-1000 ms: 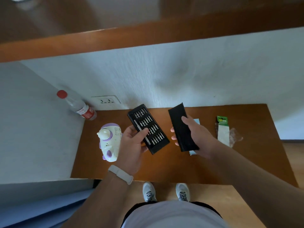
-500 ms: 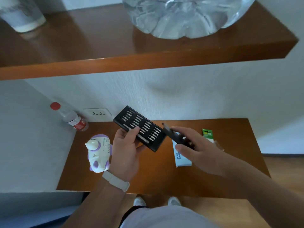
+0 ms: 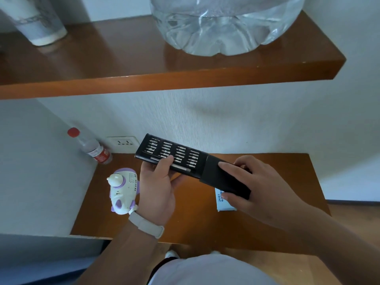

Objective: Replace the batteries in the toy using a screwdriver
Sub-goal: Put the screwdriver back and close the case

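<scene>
My left hand (image 3: 157, 187) grips a black tray of screwdriver bits (image 3: 170, 154) above the wooden shelf (image 3: 195, 219), thumb on its near edge. My right hand (image 3: 261, 188) holds the black sleeve cover (image 3: 221, 176), whose open end sits over the tray's right end. A slim metal screwdriver handle (image 3: 178, 167) lies in the tray's front slot. The white and purple toy (image 3: 123, 190) lies on the shelf just left of my left wrist. A white and blue pack (image 3: 224, 203) lies on the shelf, partly hidden under my right hand.
A clear bottle with a red cap (image 3: 90, 147) leans in the back left corner beside a wall socket (image 3: 123, 141). An upper wooden shelf (image 3: 144, 64) carries a large clear water jug (image 3: 226, 23) and a paper cup (image 3: 39, 21). White walls close in the left and back.
The cover, held apart from the tray one second ago, now meets the tray's right end. The tray has turned more level. My view has tilted up, showing the upper shelf.
</scene>
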Demonstrator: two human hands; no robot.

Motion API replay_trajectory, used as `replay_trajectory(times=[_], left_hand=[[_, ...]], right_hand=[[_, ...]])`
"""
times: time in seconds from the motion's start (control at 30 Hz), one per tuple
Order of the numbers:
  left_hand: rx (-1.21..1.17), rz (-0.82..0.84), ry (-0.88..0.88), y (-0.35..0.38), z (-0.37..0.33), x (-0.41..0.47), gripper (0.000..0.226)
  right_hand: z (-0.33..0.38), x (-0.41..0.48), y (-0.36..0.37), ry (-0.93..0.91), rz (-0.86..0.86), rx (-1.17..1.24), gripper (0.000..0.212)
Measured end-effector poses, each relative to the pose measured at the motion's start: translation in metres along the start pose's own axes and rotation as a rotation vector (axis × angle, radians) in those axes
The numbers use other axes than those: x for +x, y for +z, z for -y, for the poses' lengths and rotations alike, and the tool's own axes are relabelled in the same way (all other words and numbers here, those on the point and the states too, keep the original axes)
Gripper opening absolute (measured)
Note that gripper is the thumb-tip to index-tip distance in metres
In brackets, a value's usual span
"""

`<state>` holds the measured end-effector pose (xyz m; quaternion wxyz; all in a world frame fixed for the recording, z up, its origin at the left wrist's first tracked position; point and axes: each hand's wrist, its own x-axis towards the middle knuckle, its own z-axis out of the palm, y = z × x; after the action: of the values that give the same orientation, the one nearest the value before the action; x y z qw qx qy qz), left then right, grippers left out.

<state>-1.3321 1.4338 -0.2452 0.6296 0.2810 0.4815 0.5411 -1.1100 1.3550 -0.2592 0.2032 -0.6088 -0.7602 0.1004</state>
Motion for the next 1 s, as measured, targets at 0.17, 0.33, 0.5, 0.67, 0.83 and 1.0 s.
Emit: replay_trajectory(times=[0.17,0.33,0.5,0.67,0.83,1.0], left_hand=[[0.023,-0.013,0.005,0.004,-0.002,-0.003,0.020],[0.083,-0.014,0.036,0.005,-0.005,-0.004,0.020],[0.135,0.037,0.101,0.004,-0.008,-0.006,0.021],[0.099,0.088,0.084,0.003,-0.008,-0.013,0.023],[0.091,0.090,0.071,0.002,-0.004,-0.020,0.028],[0.061,0.074,0.042,-0.002,0.004,-0.029,0.029]], right_hand=[[0.001,-0.002,-0.005,0.025,0.002,0.005,0.062],[0.004,-0.001,-0.010,0.033,0.011,-0.003,0.061],[0.008,-0.001,-0.015,0.032,0.051,-0.015,0.064],[0.010,0.002,-0.018,0.004,0.062,0.032,0.065],[0.017,0.005,-0.021,-0.027,0.083,0.036,0.069],[0.026,0.008,-0.017,-0.061,0.094,-0.002,0.066]])
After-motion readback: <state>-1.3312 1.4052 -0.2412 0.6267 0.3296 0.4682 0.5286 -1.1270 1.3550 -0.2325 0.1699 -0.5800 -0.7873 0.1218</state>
